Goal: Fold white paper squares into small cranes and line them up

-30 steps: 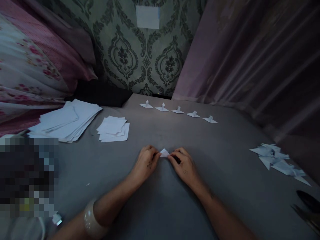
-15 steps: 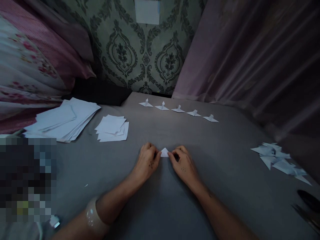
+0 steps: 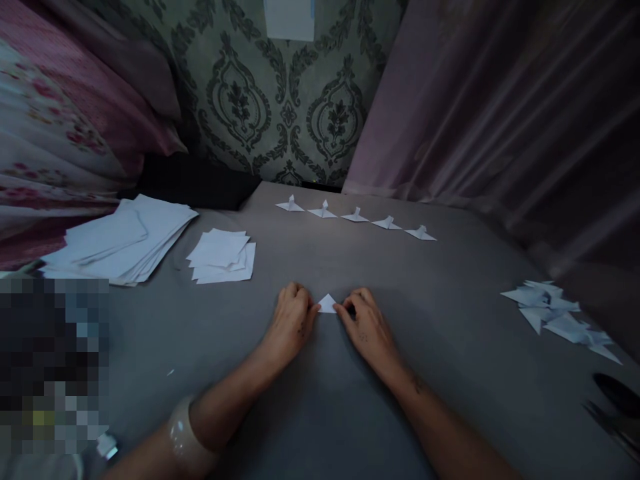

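Note:
Between my two hands is a small folded paper triangle [image 3: 327, 305], its point facing away from me. My left hand [image 3: 294, 313] is closed, its thumb and fingers pinching the triangle's left corner. The right corner is pinched the same way by my right hand [image 3: 364, 319]. My fingers hide both corners of the paper. Farther back, several folded paper birds [image 3: 357, 215] stand in a slanting row on the grey table cover [image 3: 320, 260].
At the left lie a stack of large white sheets [image 3: 120, 243] and a smaller pile of paper squares [image 3: 220, 253]. A heap of folded paper birds [image 3: 555, 310] lies at the right, with dark-handled scissors [image 3: 617, 393] nearer me. A cable plug [image 3: 107, 445] sits at lower left.
The view has shifted slightly. Both hands stay on the paper triangle, and a little more of it shows between my fingertips.

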A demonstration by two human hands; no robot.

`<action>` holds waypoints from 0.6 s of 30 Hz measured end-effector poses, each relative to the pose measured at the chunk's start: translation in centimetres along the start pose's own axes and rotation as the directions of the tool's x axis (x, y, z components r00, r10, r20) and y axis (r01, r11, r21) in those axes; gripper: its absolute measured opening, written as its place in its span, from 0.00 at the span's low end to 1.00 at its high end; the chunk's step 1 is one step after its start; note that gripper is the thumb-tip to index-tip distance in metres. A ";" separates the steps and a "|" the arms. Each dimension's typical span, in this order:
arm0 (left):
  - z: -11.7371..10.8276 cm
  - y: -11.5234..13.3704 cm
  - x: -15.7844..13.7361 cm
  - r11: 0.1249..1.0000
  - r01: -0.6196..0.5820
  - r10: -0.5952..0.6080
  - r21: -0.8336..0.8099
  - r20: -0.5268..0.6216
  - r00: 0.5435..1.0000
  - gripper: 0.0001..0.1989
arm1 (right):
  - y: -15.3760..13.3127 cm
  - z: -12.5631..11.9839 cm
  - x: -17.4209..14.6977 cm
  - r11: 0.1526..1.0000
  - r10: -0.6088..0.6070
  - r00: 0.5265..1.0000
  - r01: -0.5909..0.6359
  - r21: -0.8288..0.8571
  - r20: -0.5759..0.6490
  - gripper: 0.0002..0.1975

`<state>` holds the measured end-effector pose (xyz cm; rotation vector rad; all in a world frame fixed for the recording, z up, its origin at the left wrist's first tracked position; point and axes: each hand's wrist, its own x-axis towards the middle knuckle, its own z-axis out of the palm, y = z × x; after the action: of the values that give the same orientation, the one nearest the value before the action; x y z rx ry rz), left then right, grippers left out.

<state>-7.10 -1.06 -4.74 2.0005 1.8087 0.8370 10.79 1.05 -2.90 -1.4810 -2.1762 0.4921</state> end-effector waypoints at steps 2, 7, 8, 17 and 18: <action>-0.2 0.0 0.1 1.000 0.006 -0.007 0.010 0.034 0.999 0.03 | 0.2 -0.1 0.0 1.000 -0.024 1.000 0.024 0.014 0.001 0.09; -1.6 1.3 0.1 0.994 -0.107 0.097 0.032 0.228 0.969 0.11 | 0.1 -0.5 -0.3 0.994 -0.108 0.991 0.108 0.014 0.082 0.09; -1.9 1.6 0.1 0.987 -0.149 0.130 0.052 0.265 0.955 0.13 | 0.0 -0.6 -0.4 0.991 -0.135 0.984 0.136 -0.002 0.113 0.12; -3.9 4.2 -0.7 0.908 -0.254 0.094 0.333 0.429 0.899 0.14 | -0.8 -1.7 -1.8 0.942 -0.217 0.955 0.258 -0.214 0.200 0.18; -3.9 4.4 -0.8 0.899 -0.258 0.086 0.355 0.435 0.896 0.14 | -0.8 -1.7 -2.1 0.936 -0.200 0.957 0.250 -0.248 0.208 0.18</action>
<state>-6.01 -3.06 0.76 2.3972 1.6616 0.0477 11.77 -1.15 -1.38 -1.3353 -2.6057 0.2630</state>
